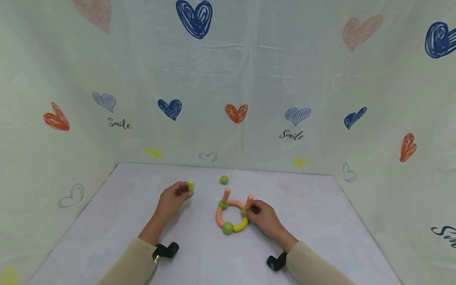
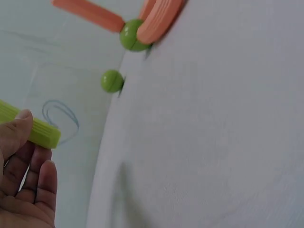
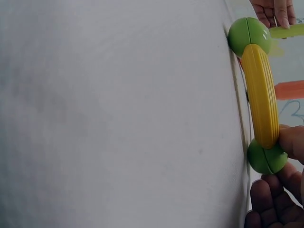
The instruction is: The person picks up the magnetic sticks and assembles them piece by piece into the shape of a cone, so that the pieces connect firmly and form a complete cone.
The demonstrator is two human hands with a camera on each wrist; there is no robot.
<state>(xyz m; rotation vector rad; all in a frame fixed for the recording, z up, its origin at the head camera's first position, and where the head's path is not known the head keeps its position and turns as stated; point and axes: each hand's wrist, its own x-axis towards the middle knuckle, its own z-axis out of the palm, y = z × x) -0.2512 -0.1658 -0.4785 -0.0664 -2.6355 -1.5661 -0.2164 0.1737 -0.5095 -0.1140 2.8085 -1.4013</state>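
Observation:
A short yellow-green rod [image 1: 191,185] stands upright between the thumb and fingers of my left hand [image 1: 173,196], raised left of a toy ring. Three green balls join curved rods into that ring: an orange rod [image 1: 219,217] on the left, another at the back, a yellow rod [image 3: 261,97] at front right. Straight orange rods [image 1: 226,195] rise from the left and right balls. My right hand [image 1: 264,218] pinches the right ball [image 3: 267,156], thumb beside the yellow rod's end. The front ball [image 1: 228,228] is untouched.
A loose green ball [image 1: 224,179] lies behind the ring on the white table [image 1: 299,198]. A pale curtain [image 1: 228,71] printed with hearts surrounds the back and sides. Each wrist wears a black camera [image 1: 166,250].

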